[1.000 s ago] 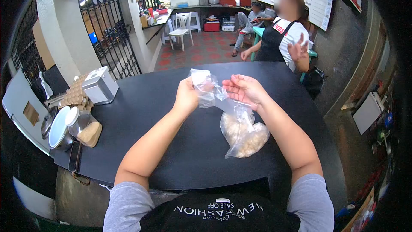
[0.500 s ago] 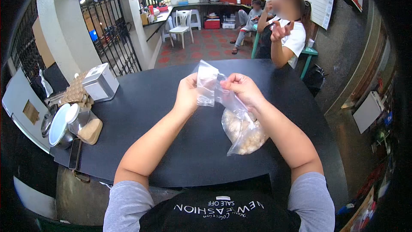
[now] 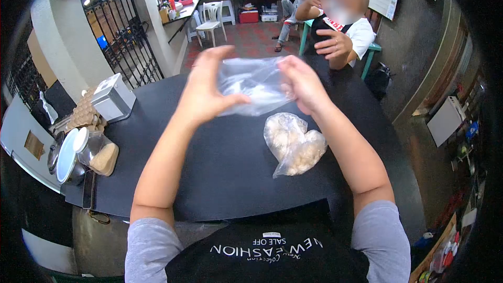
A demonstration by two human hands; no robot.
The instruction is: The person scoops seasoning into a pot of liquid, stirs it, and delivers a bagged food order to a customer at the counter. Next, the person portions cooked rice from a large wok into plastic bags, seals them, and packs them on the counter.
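Note:
A clear plastic bag [image 3: 251, 86] is stretched above the table between my two hands, blurred by motion. My right hand [image 3: 304, 85] pinches its right side between thumb and fingers. At the bag's left side, my left hand [image 3: 207, 86] is spread wide, its fingers raised and its thumb across the lower part of the bag. Below my right hand, a clear plastic bag of pale, crumbly-looking food [image 3: 296, 147] lies on the black table [image 3: 220, 178], touched by neither hand.
At the left of the table stand a jar of tan powder [image 3: 102, 154], a bowl with a pale blue rim [image 3: 66, 158], a metal dispenser [image 3: 114, 99], egg trays [image 3: 86, 112] and a phone [image 3: 89, 188]. Across the table, a person [image 3: 348, 36] raises both hands; another sits behind.
The clear bag has gone from narrow and folded to spread wide. My left hand has moved left and opened out. The person opposite has lowered one hand slightly.

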